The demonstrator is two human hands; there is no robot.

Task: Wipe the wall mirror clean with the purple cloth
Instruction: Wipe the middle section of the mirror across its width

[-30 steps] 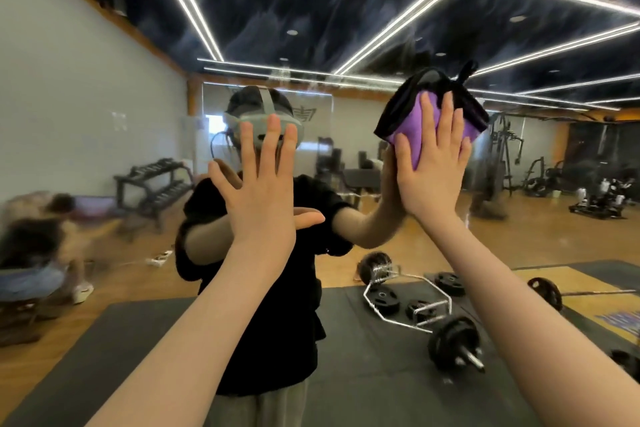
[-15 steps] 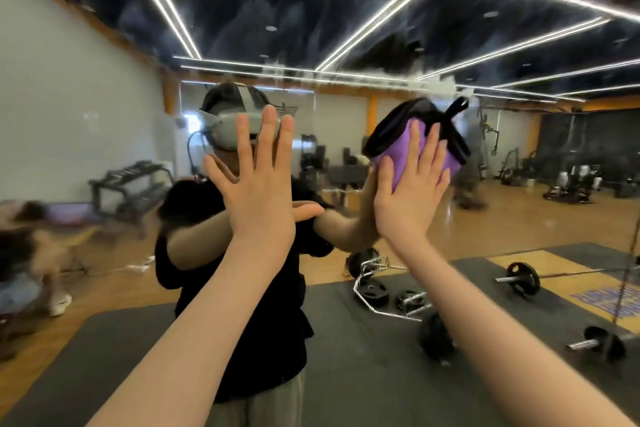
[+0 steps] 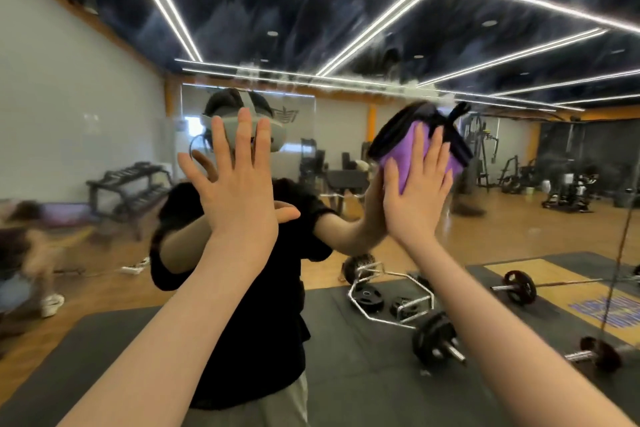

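The wall mirror (image 3: 450, 28) fills the whole view and reflects a gym and my own figure in a black shirt. My right hand (image 3: 415, 191) presses the purple cloth (image 3: 408, 152) flat against the glass with straight fingers, right of centre at head height. The cloth has a dark edge and a dark loop sticking up. My left hand (image 3: 239, 184) lies flat on the mirror with spread fingers, left of the cloth, over the reflection of my head.
A vertical seam (image 3: 620, 260) runs down the mirror at the far right. Reflected in the glass are barbells and weight plates (image 3: 436, 336) on black mats, a dumbbell rack (image 3: 131, 184) and a blurred crouching person (image 3: 24, 253) at the left.
My right hand slid the cloth left and down, then back slightly to the right on the glass. My left hand stayed flat on the mirror in about the same spot.
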